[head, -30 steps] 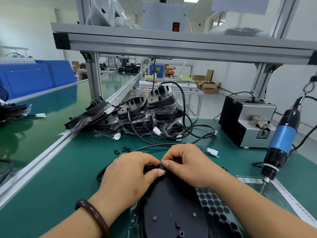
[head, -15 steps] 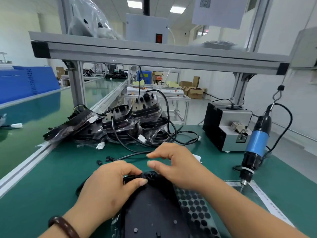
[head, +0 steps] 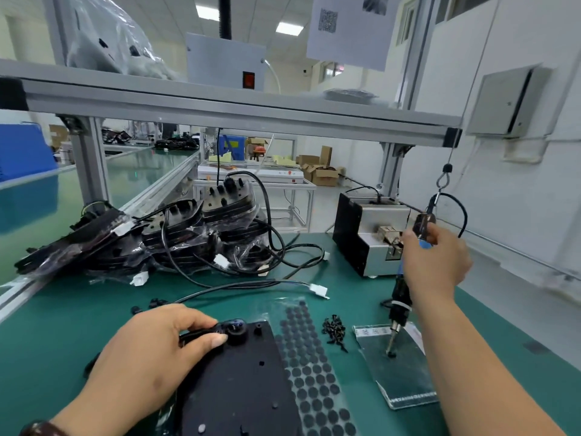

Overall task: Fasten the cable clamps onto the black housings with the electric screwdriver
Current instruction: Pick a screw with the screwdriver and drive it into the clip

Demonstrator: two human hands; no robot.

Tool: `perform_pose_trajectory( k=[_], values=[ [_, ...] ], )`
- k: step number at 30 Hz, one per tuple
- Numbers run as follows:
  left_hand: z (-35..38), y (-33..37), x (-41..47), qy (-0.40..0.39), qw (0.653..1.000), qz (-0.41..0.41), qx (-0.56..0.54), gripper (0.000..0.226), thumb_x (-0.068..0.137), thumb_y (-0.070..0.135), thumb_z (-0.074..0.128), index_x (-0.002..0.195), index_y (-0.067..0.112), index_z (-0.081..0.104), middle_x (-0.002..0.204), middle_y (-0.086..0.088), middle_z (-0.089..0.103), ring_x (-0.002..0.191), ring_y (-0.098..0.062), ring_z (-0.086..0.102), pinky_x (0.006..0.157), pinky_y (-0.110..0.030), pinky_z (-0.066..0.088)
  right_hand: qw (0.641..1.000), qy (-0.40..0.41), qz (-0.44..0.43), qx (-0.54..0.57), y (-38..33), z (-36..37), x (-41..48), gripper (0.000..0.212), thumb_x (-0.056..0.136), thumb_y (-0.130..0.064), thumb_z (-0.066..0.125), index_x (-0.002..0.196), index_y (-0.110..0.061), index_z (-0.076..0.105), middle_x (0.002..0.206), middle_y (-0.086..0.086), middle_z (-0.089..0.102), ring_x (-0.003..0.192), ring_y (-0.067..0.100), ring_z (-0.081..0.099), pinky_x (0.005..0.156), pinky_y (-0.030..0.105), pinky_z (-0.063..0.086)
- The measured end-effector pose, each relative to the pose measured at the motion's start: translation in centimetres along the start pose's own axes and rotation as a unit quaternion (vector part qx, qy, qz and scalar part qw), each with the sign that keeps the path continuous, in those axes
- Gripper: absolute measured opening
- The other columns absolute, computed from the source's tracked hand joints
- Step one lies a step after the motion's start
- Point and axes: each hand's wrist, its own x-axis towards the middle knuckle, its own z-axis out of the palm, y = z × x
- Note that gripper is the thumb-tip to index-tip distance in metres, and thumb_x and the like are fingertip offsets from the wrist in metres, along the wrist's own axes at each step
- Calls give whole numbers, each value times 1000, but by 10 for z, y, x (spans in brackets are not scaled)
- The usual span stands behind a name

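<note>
Your right hand is wrapped around the body of the electric screwdriver, fingers closed on the blue grip, with the tool hanging from its hook and cord and tilted so the bit comes down onto a clear plastic sheet lying on the green bench mat. Your left hand is pressing down on the near black housing, thumb and fingers pinched on the black cable right where it meets the cable clamp at the housing's far edge. Can't tell if the clamp has a screw in it.

Just right of the housing there's a sheet of black round pads, and beside that a little heap of black screws. A white connector on the cable's end lies further back on the mat. Behind all that, the pile of bagged housings with tangled cables sits at the back left, and the screw feeder box is at the back right, near your right hand.
</note>
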Motion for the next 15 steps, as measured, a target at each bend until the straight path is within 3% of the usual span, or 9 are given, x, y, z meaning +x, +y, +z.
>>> perform_pose_trajectory(
  k=[4, 6, 8, 10, 15],
  values=[
    [1, -1, 0, 9, 1000, -4, 6, 18, 55, 74, 59, 71, 66, 59, 88, 48, 53, 73, 9, 58, 65, -25, 51, 994, -13, 105, -2, 9, 0, -2, 59, 79, -48, 69, 127, -18, 55, 132, 15, 46, 122, 37, 39, 99, 46, 37],
    [1, 0, 0, 17, 1000, -6, 3, 24, 52, 74, 56, 75, 70, 57, 87, 48, 54, 71, 8, 59, 63, -25, 51, 984, -41, 173, 15, 15, 2, -3, 76, 75, -54, 72, 134, -12, 49, 135, 16, 45, 120, 37, 45, 98, 45, 41],
    [2, -1, 1, 20, 1000, -6, 4, 28, 52, 74, 56, 80, 72, 54, 88, 48, 54, 69, 7, 59, 63, -25, 51, 964, -87, 232, 92, 19, 4, -5, 73, 74, -51, 76, 125, -7, 51, 121, 16, 53, 97, 31, 56, 78, 39, 49],
    [2, -2, 1, 19, 1000, -7, 3, 31, 52, 75, 55, 83, 72, 53, 89, 48, 53, 69, 6, 60, 64, -27, 53, 941, -137, 266, 159, 22, 4, -8, 64, 76, -47, 77, 116, -3, 53, 99, 11, 56, 72, 22, 55, 57, 32, 43],
    [1, -3, 0, 22, 1000, -8, 8, 33, 52, 79, 51, 83, 73, 53, 93, 51, 50, 75, 6, 59, 67, -29, 54, 904, -152, 308, 254, 21, 9, -8, 54, 84, -36, 73, 118, -7, 43, 85, 11, 54, 51, 19, 53, 51, 31, 46]
  ],
)
